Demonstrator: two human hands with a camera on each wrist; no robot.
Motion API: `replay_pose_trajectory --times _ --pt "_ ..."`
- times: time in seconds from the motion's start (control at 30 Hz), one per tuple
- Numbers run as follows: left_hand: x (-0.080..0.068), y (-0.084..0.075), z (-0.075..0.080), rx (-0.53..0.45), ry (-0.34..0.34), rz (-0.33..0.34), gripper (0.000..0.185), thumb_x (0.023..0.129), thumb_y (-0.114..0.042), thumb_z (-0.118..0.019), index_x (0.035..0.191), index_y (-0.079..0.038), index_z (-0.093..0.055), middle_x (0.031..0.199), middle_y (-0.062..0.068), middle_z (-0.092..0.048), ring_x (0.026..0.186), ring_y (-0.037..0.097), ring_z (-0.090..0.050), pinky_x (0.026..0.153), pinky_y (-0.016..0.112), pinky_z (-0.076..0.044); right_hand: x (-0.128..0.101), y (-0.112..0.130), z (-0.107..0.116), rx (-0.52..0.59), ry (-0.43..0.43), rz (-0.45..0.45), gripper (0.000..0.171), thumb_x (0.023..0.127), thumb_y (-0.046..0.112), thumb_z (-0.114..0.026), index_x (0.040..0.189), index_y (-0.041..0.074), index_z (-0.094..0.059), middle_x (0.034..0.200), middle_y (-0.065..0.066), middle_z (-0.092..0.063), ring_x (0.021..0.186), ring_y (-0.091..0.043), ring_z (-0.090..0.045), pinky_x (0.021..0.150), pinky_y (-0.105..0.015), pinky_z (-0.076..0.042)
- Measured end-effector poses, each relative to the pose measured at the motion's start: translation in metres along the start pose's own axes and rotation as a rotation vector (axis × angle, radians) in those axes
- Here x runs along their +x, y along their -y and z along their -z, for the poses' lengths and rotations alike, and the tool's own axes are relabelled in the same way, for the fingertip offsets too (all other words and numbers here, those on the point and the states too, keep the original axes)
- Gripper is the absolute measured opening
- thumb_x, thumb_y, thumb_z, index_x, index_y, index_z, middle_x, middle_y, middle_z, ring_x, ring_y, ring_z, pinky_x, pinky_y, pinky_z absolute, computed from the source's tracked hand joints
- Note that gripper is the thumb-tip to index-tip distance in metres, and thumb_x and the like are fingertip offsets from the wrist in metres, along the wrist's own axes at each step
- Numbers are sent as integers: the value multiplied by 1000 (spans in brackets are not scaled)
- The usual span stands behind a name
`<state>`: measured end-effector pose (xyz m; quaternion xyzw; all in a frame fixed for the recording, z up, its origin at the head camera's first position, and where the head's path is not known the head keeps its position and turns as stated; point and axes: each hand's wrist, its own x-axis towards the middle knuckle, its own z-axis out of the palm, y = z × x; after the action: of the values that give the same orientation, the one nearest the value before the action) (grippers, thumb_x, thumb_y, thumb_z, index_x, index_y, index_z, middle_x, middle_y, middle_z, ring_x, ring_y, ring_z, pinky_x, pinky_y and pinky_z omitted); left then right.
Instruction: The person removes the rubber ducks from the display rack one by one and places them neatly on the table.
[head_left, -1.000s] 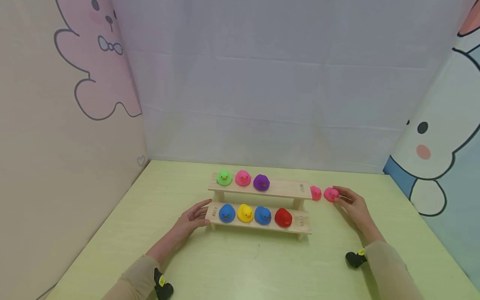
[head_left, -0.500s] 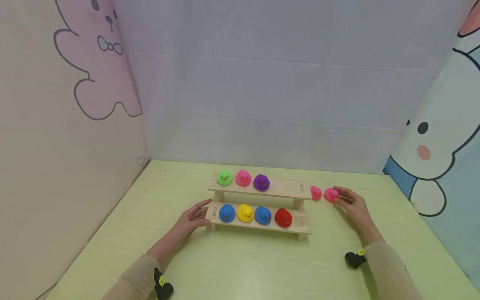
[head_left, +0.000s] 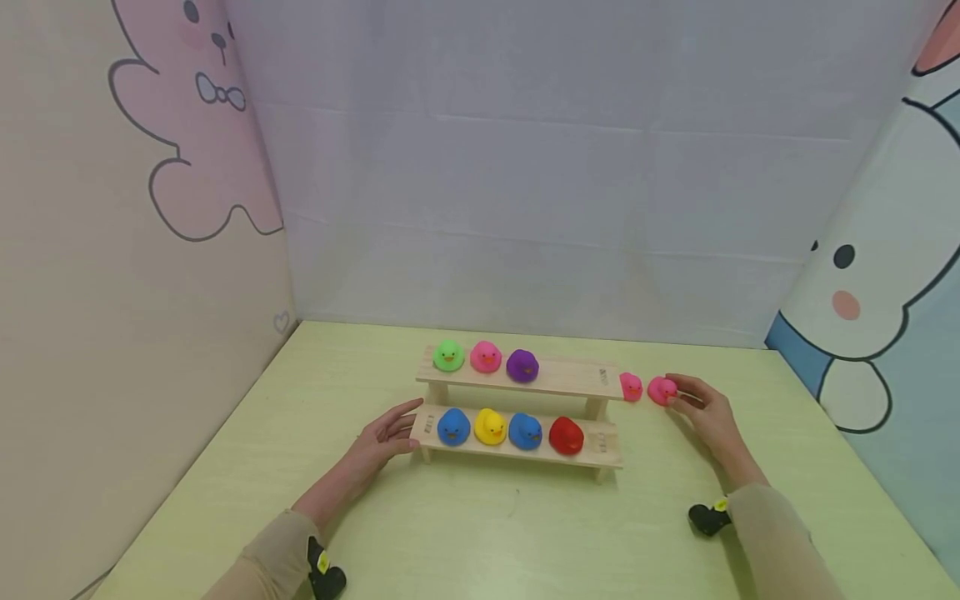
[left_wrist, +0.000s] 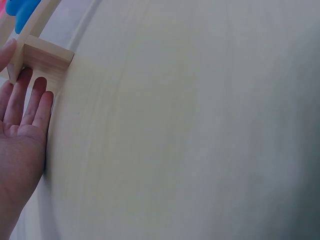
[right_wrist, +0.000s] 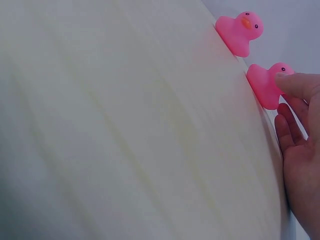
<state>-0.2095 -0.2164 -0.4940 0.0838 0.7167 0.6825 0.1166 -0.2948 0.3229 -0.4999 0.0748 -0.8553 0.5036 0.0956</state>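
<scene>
Now the right hand (head_left: 705,412) had its fingertips on the near pink duck (head_left: 662,389), which sat on the table (head_left: 480,533) just right of the rack (head_left: 525,408). The thumb lay over the duck's head in the right wrist view, the other fingers loosely curved beside it; it looked like a light pinch forming rather than a firm hold, and I could not tell whether the far side was gripped. A second pink duck (head_left: 632,386) stood between it and the rack, close but apart.

To do this well, I judged the fingers should close low on the round body, not the head, since soft rubber squashes and slips; a straight lift would keep it clear of its neighbour.

The left hand (head_left: 386,435) lay flat and slack, fingers straight against the rack's left end, its tips touching the wooden leg (left_wrist: 42,60) as if steadying it.

That rack was plain pale wood, two stepped planks on square blocks, matte and unpainted. On its upper step sat green, pink and purple ducks, with bare plank at the right end; the lower one held blue, yellow, blue and red. All were small, smooth, rounded toys. The table was pale green with a faint grain.
</scene>
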Motion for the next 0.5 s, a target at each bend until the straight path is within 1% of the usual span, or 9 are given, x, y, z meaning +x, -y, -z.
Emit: replay_pose_trajectory --times 0.1,0.3,0.5 --pt "-1 -1 0 2 1 0 62 88 -14 -64 143 -22 -37 139 12 -48 121 21 -52 94 26 -43 0 -1 0 -6 0 -2 45 93 25 -59 132 5 -50 129 -12 -53 102 9 -46 83 -2 -37" --pt "-2 -2 -1 7 3 -4 62 88 -14 -64 143 -22 -37 139 12 -48 121 21 -52 94 26 -42 0 0 1 -9 20 1 50 92 28 -59 137 8 -47 136 -18 -48 107 9 -44 85 -1 -36" --pt "-2 -2 -1 5 6 -5 62 88 -13 -63 144 -20 -36 139 13 -47 120 19 -53 94 25 -43 -1 2 2 -14 34 -11 54 92 30 -59 140 10 -44 140 -17 -45 108 8 -43 86 -2 -36"
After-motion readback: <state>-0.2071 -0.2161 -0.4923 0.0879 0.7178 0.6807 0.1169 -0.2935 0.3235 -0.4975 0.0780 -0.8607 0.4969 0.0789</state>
